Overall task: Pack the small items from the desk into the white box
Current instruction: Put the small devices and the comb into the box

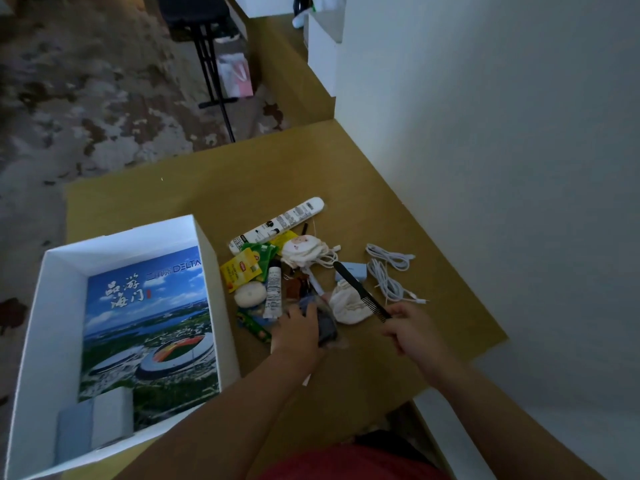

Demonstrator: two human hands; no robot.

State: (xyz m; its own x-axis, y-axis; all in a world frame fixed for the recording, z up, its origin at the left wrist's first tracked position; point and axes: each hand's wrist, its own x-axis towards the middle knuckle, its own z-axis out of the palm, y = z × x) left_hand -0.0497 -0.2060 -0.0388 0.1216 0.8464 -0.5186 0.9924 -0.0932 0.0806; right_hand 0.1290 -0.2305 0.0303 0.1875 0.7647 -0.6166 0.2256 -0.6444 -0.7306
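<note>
Pinching the toothed end of the long black plastic comb, the right hand lifts it, shaft running away-left; the left hand clasps a dark bundle. The open white cardboard box lies left of both, nearer the left hand.

comb: black plastic, matt
pouch: cream cloth, crumpled, beside right fingers
white box: smooth card
desk: matt wood-look

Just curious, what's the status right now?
Right hand grips black comb. Left hand on dark pouch. White box open; pile unpacked. Nothing blocking.
</note>
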